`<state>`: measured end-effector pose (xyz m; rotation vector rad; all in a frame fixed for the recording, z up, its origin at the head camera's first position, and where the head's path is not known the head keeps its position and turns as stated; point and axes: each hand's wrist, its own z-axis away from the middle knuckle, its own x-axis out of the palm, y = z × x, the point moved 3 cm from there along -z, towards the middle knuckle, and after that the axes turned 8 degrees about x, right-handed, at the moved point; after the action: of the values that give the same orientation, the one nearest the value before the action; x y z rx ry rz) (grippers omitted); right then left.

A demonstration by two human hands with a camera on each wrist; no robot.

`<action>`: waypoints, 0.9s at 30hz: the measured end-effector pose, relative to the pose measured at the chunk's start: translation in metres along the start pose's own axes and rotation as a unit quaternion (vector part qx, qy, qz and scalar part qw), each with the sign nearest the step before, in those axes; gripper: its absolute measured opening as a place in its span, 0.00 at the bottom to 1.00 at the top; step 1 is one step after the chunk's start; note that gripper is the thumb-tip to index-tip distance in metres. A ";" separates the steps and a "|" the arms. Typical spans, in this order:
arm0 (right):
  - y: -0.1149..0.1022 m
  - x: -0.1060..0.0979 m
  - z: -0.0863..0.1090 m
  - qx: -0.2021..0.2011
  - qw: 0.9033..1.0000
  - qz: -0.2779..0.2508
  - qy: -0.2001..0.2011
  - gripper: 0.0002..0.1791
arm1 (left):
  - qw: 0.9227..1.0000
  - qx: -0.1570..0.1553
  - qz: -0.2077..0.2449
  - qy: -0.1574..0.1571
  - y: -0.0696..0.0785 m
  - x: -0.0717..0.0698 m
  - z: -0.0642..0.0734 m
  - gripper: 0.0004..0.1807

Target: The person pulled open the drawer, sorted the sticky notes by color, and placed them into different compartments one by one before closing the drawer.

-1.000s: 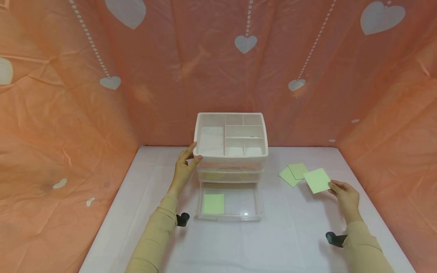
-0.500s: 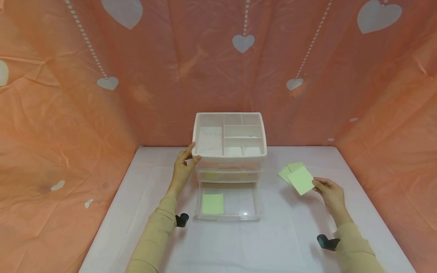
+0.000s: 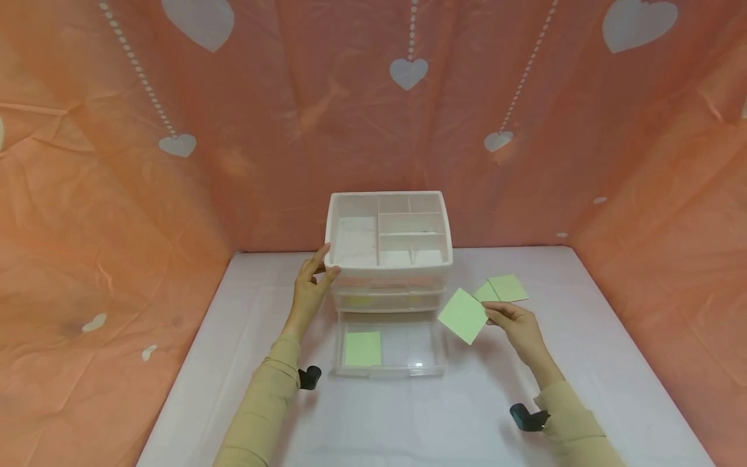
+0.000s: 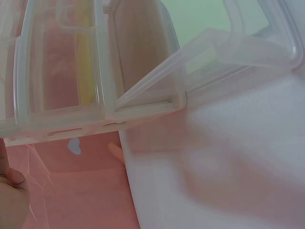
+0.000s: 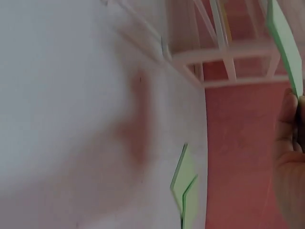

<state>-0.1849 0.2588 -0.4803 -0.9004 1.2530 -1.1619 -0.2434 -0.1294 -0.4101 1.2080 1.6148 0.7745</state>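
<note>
A pad of light green sticky notes point(image 3: 463, 316) is pinched by a corner between the thumb and fingers of my right hand point(image 3: 519, 327). It hangs tilted just right of the pulled-out bottom drawer point(image 3: 408, 344). My left hand point(image 3: 308, 292) holds the front left corner of the white plastic drawer organizer point(image 3: 357, 267), thumb at the front and fingers along the side. One green sticky-note pad point(image 3: 362, 349) lies in the left part of that clear drawer. In the right wrist view the held pad point(image 5: 284, 43) shows nearly edge-on.
Two more green pads point(image 3: 509, 288) overlap on the white table point(image 3: 373, 421), right of the organizer. Something yellow point(image 4: 86, 57) shows inside a closed drawer. The organizer's divided top tray point(image 3: 357, 237) faces up. Orange cloth with hearts point(image 3: 303, 130) surrounds the table.
My right hand has carried the held pad leftward, past the two pads on the table, to beside the drawer. The left hand stays at the organizer's corner.
</note>
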 end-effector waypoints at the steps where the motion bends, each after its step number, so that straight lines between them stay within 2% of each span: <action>1: -0.002 0.006 0.000 -0.001 1.000 0.013 -0.005 0.21 | 1.000 -0.002 0.002 0.000 -0.005 0.001 -0.001 0.29; 6: -0.007 0.035 -0.002 -0.010 0.998 0.057 -0.020 0.16 | 1.000 -0.009 0.010 0.004 -0.031 0.003 -0.007 0.30; 7: -0.007 0.041 -0.003 -0.012 0.998 0.064 -0.022 0.15 | 1.000 -0.007 0.009 0.005 -0.032 0.004 -0.007 0.29; 12: -0.007 0.068 -0.008 -0.031 0.992 0.115 -0.030 0.11 | 1.000 0.006 0.007 0.011 -0.034 0.004 -0.006 0.29; 19: -0.011 0.101 -0.007 -0.089 0.979 0.180 -0.031 0.08 | 1.000 0.008 0.001 0.008 -0.033 0.003 -0.006 0.29; 23: -0.010 0.118 -0.004 -0.096 0.974 0.202 -0.034 0.08 | 1.000 0.010 0.002 0.007 -0.034 0.003 -0.006 0.29; 27: -0.008 0.130 -0.001 -0.114 0.969 0.218 -0.019 0.08 | 1.000 0.013 0.006 0.008 -0.034 0.003 -0.006 0.29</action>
<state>-0.1951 0.1313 -0.5022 -0.7566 1.4829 -0.6586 -0.2610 -0.1370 -0.4393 1.2344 1.6365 0.7753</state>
